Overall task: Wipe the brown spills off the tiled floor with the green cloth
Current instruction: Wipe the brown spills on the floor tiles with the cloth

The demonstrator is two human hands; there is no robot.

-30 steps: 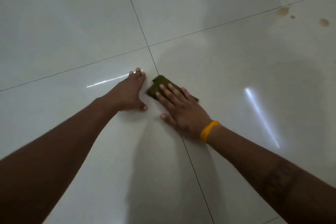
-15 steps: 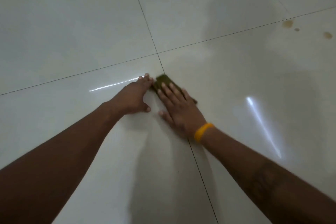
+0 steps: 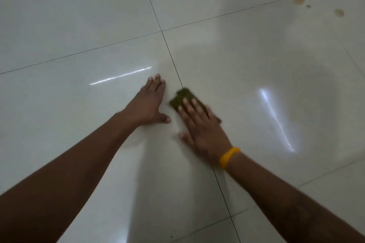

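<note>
We press our right hand (image 3: pixel 199 124), fingers flat, on the green cloth (image 3: pixel 182 97) by the grout line; our left hand (image 3: pixel 147 104), spread flat, braces us. Brown spills (image 3: pixel 299 0) lie far right.

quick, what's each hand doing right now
Left hand: open, flat on the floor.
Right hand: open, fingers pressing the green cloth.

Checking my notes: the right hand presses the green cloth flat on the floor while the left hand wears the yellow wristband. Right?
Not quite. The head view shows the yellow wristband on the right hand, the same hand pressing the green cloth flat.
</note>
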